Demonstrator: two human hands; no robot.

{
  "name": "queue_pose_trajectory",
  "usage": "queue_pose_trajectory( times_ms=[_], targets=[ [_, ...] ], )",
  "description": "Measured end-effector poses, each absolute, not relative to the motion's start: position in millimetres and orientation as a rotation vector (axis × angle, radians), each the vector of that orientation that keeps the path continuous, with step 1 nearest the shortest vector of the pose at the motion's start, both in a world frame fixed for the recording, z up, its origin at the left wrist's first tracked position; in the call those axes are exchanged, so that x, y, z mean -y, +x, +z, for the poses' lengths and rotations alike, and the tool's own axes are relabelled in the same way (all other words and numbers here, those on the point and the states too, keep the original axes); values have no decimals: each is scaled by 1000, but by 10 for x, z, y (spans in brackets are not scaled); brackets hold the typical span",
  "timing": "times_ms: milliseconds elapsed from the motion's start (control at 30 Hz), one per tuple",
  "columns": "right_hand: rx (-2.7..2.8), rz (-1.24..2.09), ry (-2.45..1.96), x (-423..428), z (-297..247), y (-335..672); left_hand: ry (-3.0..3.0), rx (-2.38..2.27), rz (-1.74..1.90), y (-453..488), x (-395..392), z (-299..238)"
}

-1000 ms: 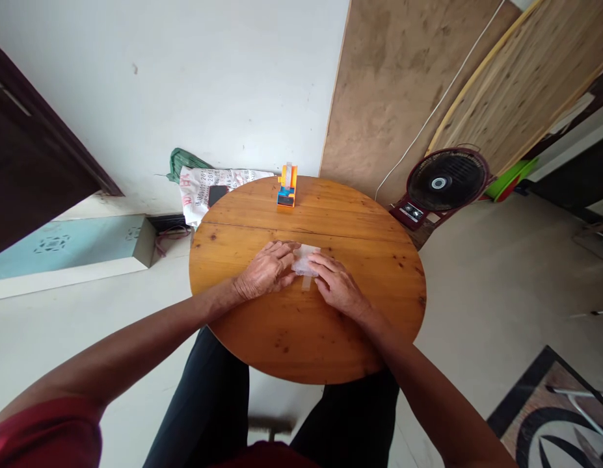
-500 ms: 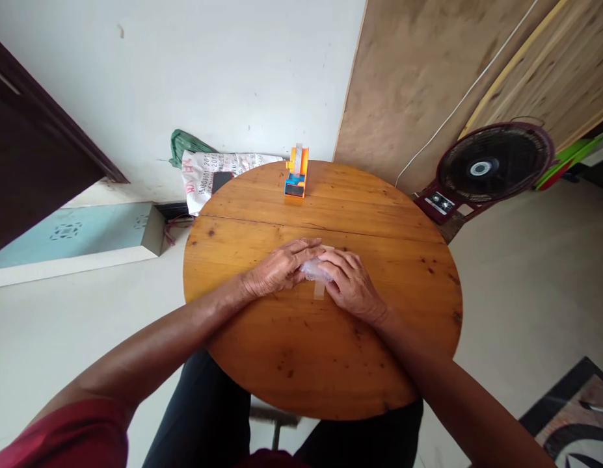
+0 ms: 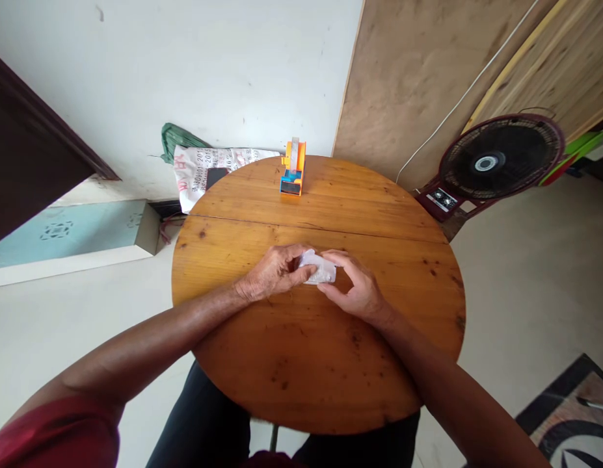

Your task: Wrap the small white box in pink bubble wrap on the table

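Note:
Over the middle of the table, a small whitish, see-through plastic-wrapped packet [image 3: 322,269] lies between my hands; its contents are too unclear to name. My left hand [image 3: 280,269] grips its left end, thumb across the near face and fingers behind. Around the right end curves my right hand [image 3: 354,284], its thumb at the lower edge and its index finger along the top corner, in a wide pinch. Farther back on the table stands an orange and blue tape dispenser [image 3: 293,170] with a roll of clear tape, apart from both hands.
The round wooden table [image 3: 301,351] has a seam across its far part. A dark red fan [image 3: 486,162] stands beyond its right edge. Behind the left edge are a printed white sack [image 3: 188,169] and a green bag [image 3: 181,140]. A pale blue box [image 3: 86,227] lies on the floor.
The packet has been turned, and more of it shows. My left thumb now lies across its front, and my right fingers have opened from over it. The tape strip hanging below is no longer visible.

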State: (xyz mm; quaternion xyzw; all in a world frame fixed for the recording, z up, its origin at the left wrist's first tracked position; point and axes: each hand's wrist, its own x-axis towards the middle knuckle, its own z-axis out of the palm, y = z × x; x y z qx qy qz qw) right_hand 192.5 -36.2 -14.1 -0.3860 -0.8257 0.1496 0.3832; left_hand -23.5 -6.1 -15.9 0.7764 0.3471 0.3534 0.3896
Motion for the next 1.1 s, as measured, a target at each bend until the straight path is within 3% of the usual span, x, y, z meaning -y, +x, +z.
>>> queue_pose_trajectory(
  times_ms=[233, 467, 867, 1100],
  targets=[
    [1931, 699, -1096, 388, -129, 1971, 2030, -735, 750, -251, 88, -18],
    [1819, 936, -1177, 330, -116, 1978, 1472, -575, 646, -170, 94, -11],
    [2031, 533, -1127, 361, -177, 1996, 1233, -577, 663, -119, 24, -49],
    [2062, 460, -1071, 423, -163, 1947, 1141, -448, 600, -156, 19, -124]
  ],
)
